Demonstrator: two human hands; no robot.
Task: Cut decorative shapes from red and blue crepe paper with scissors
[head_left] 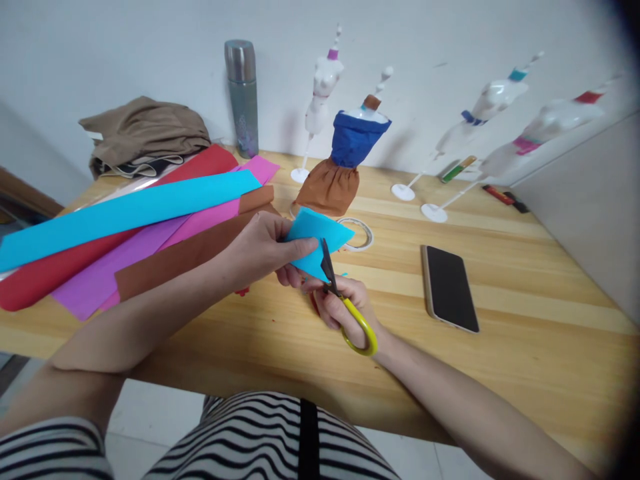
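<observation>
Between thumb and fingers, my left hand (267, 247) pinches a folded piece of bright blue paper (320, 230) that tapers to a point on the right. My right hand (345, 303) is closed on scissors (359, 325) with yellow handles and dark blades. The blades lie at the lower edge of the blue paper, near my left thumb; whether they are cutting into it I cannot tell. Just behind the paper, a roll of white tape (369, 235) lies on the table. A small mannequin in a blue paper top (357, 139) and a brown paper skirt (327, 187) stands beyond.
Rolled and folded coloured papers (125, 210) cover the left of the wooden table (525, 280), before a brown cloth (150, 133). A flask (243, 100) and more white mannequins (320, 93) stand at the back. A phone (450, 288) lies at right.
</observation>
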